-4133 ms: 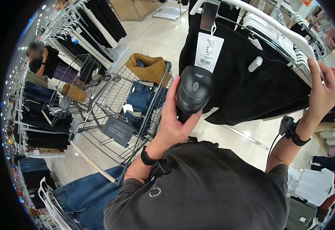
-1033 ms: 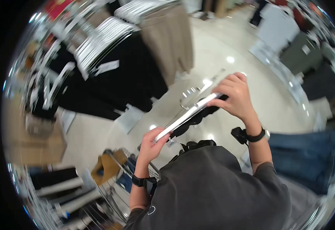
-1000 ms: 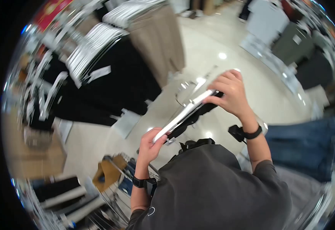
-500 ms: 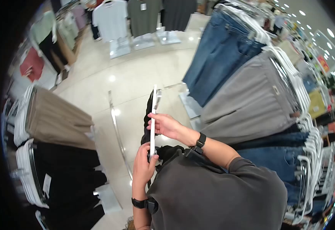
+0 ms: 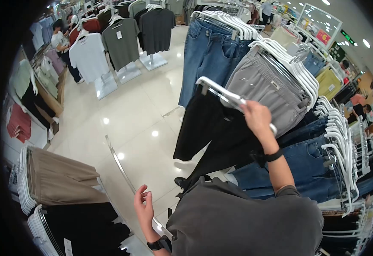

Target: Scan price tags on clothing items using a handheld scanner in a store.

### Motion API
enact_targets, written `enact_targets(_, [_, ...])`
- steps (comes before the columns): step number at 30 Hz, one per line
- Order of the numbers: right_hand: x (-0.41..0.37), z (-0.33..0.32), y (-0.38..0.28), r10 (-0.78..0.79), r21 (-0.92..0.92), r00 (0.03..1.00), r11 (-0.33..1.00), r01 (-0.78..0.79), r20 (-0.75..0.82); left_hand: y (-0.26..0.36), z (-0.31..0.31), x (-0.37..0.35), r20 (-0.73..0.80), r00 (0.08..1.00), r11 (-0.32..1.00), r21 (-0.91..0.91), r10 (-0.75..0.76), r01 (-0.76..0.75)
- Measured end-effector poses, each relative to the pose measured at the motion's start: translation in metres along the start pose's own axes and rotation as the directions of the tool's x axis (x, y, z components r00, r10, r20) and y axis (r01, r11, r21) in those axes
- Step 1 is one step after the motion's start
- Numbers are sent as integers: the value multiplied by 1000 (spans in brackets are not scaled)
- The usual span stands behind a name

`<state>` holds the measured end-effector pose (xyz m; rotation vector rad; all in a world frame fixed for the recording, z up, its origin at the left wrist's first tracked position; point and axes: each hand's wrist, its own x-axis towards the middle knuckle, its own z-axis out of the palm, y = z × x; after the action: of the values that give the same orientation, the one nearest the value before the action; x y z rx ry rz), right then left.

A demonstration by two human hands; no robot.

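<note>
My right hand (image 5: 257, 117) is closed on a white hanger (image 5: 218, 90), out in front and to the right. Black trousers (image 5: 205, 121) hang from its clips, their legs spreading down toward my body. Just behind the hanger are grey trousers (image 5: 259, 79) on the right-hand rack, partly covered by it. My left hand (image 5: 144, 209) is low on the left, holding nothing, with its fingers loosely bent and apart. A curved metal strip (image 5: 119, 160) runs near that hand, over the pale floor.
Blue jeans (image 5: 205, 45) hang beyond the grey trousers, and more jeans (image 5: 299, 149) hang nearer on the right. Brown trousers (image 5: 62, 175) and black garments (image 5: 82, 228) are on the left rack. T-shirts (image 5: 88, 57) stand on displays ahead; a person (image 5: 61, 45) is at the far left.
The hanger with the black trousers has swung from upright before me to the right, beside the rack. My left hand has let go of it and dropped to the left. The view has turned.
</note>
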<state>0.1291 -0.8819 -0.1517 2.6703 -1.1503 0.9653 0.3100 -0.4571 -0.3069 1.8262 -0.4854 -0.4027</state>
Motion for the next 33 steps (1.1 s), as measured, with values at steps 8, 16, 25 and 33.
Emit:
enact_targets(8, [27, -117, 63, 47, -366, 900, 904, -224, -433, 13, 3, 28, -13, 999, 999, 19, 33, -33])
enact_targets(16, [99, -115, 142, 225, -185, 910, 935, -302, -349, 26, 8, 34, 8, 994, 993, 58, 107, -107])
enact_targets(25, [124, -98, 141, 216, -331, 914, 883, -333, -343, 7, 3, 11, -68, 996, 997, 54, 55, -52])
enact_targets(33, [131, -100, 119, 270, -424, 928, 832, -359, -256, 5, 9, -2, -75, 997, 998, 60, 29, -24])
